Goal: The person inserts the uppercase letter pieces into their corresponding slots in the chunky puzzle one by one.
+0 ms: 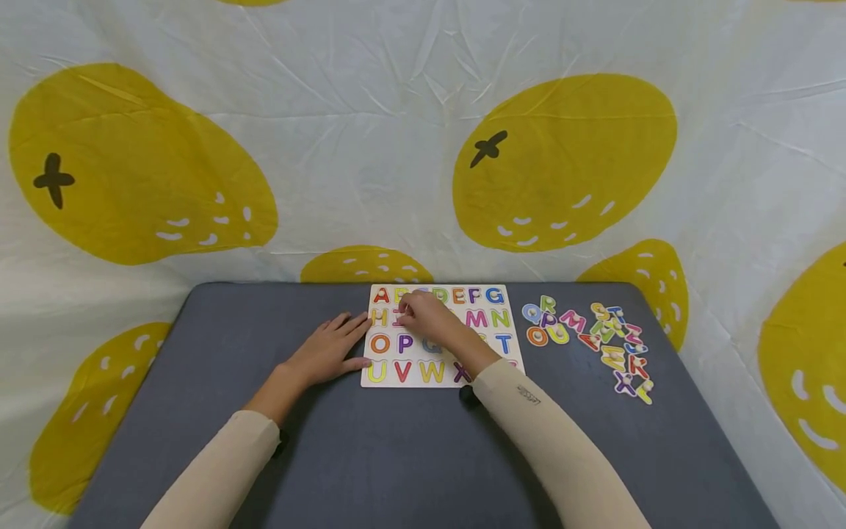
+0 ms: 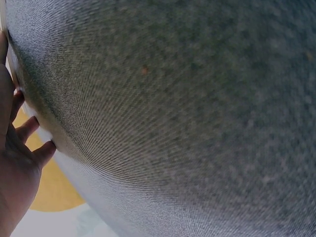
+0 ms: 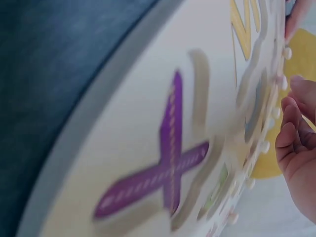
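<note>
A pale backdrop (image 1: 363,169) printed with large yellow fruit rises behind a dark, cloth-topped bench (image 1: 370,455), where two cream sleeves (image 1: 562,448) reach in from the near side. Between them, at the far edge of the bench, lies a white alphabet board (image 1: 415,373), flat and face up, its letters set out in four rows. The board looks stiff and light, easily slid, and is best held by its rim.

The left hand (image 1: 330,349) lies with fingers spread and extended, touching the board's left edge and gripping nothing. The right hand (image 1: 432,319) arches over the upper rows, fingers bent, tips close together near the I; whether they pinch a piece cannot be told from either view.

To the right of the board, loose letter pieces (image 1: 613,358) lie scattered on the bench, several overlapping, an orange O (image 1: 537,336) among the nearest to it. They appear thin, rigid and nearly weightless, sturdy enough for plain handling.

Smallest of all, pale knobs (image 3: 264,146) stand in a line along the board in the right wrist view, beyond a purple X recess (image 3: 170,160); small and perhaps smooth, they offer the natural hold for thumb and fingertip.
</note>
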`<state>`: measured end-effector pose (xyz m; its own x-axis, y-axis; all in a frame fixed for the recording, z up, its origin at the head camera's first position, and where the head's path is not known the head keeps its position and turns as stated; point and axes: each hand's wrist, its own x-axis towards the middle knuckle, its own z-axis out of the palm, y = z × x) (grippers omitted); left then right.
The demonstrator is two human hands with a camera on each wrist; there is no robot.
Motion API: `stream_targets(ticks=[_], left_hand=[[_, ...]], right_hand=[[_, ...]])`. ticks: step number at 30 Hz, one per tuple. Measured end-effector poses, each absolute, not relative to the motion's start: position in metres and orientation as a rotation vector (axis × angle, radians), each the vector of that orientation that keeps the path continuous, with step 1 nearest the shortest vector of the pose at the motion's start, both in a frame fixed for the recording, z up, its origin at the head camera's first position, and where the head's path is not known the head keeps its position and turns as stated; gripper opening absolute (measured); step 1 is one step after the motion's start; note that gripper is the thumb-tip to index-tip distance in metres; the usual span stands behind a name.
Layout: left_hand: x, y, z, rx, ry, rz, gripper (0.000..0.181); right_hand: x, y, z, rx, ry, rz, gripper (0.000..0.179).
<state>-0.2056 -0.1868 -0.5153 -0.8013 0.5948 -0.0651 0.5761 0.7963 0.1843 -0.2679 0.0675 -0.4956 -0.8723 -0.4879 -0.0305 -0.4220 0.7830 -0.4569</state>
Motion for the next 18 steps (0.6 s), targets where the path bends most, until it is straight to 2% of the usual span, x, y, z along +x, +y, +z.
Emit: stream_targets(ticks=[8, 18], left_hand=[[-0.206, -0.185, -0.515, 0.937, 2.854, 0.251, 0.086], [-0.207, -0.185, -0.518, 0.927, 2.855, 0.24, 0.087]], right_hand=[[-0.255, 0.102, -0.484, -0.682, 2.822, -0.836, 0.016], [-0.235, 0.171, -0.481, -0.614, 2.919, -0.917, 0.013]])
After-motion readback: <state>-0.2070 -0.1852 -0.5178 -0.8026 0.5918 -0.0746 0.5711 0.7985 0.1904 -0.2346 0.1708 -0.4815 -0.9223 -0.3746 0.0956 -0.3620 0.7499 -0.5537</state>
